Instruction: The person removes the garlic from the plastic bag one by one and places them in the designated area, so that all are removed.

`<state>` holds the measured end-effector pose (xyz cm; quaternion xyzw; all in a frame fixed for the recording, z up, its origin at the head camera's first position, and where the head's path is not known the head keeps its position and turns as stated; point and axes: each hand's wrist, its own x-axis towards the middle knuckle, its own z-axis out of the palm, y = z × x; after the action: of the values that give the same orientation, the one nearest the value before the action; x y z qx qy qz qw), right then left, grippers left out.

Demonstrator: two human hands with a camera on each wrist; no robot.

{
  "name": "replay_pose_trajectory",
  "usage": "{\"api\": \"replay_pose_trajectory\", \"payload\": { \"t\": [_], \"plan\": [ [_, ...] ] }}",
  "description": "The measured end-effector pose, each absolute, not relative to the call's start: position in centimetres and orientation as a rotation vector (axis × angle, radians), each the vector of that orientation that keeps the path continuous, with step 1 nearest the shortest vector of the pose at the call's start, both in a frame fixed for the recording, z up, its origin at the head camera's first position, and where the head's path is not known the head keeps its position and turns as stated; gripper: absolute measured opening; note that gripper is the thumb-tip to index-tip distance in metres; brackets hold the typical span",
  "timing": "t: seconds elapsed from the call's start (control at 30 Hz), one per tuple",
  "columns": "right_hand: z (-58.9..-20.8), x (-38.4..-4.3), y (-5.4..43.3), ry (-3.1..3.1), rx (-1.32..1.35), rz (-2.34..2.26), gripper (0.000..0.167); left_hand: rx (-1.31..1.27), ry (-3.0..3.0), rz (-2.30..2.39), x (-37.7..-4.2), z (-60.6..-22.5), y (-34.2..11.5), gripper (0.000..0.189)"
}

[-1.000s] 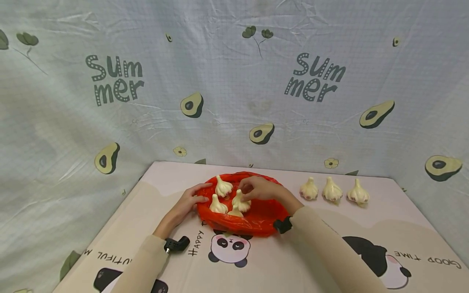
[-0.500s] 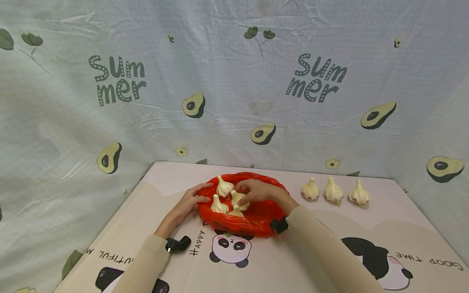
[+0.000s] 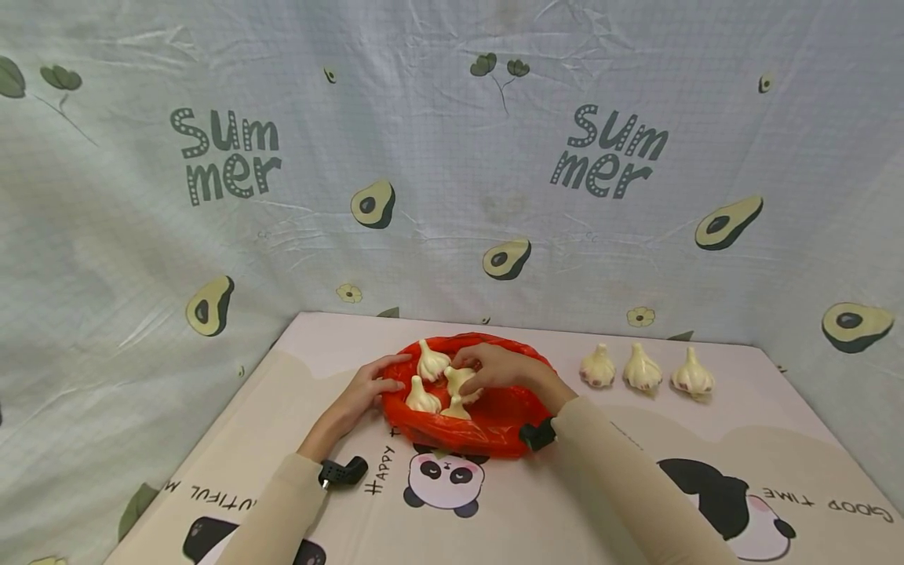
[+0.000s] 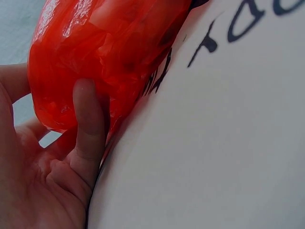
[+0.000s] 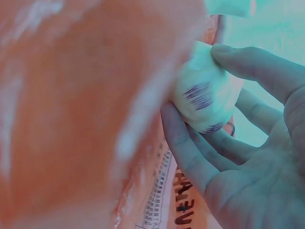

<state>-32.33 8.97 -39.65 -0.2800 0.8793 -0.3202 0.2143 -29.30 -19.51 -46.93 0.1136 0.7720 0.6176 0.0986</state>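
A red plastic bag (image 3: 504,408), its mouth spread wide, lies on the table with several garlic bulbs inside. My left hand (image 3: 363,388) rests against the bag's left side; in the left wrist view, a straight thumb (image 4: 86,114) touches the outer plastic. My right hand (image 3: 497,367) reaches into the bag and holds a garlic bulb (image 3: 461,380) between thumb and fingers. Purple streaks mark that bulb in the right wrist view. Close beside it stand garlic bulbs at the back (image 3: 431,362), left (image 3: 422,399) and front (image 3: 455,410), the front one partly hidden by the rim.
Three more garlic bulbs stand in a row at the back right: one at left (image 3: 597,369), one in the middle (image 3: 641,370) and one at right (image 3: 692,375). A printed cloth (image 3: 438,259) hangs behind the pale table (image 3: 551,502).
My right hand and its garlic bulb have moved slightly left, towards the bulbs at the bag's left side. The left hand stays at the bag's side.
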Motion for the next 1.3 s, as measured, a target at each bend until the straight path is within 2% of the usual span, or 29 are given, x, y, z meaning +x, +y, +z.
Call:
{"api": "replay_pose_trajectory", "payload": {
  "t": [0.57,0.97,1.3],
  "plan": [
    [-37.9,-31.7,9.9,2.438,-0.761,-0.941,0.041,0.338,2.289,1.827,-29.4,-47.1,-19.6,0.058],
    [-36.3,-30.6,10.7,2.439,-0.849,-1.046,0.038,0.332,2.278,1.832,-29.3,-47.1,-19.6,0.058],
    [-35.8,-29.7,11.8,2.453,-0.852,-1.114,0.042,0.323,2.275,1.833,-29.3,-46.9,-19.5,0.059]
  ]
}}
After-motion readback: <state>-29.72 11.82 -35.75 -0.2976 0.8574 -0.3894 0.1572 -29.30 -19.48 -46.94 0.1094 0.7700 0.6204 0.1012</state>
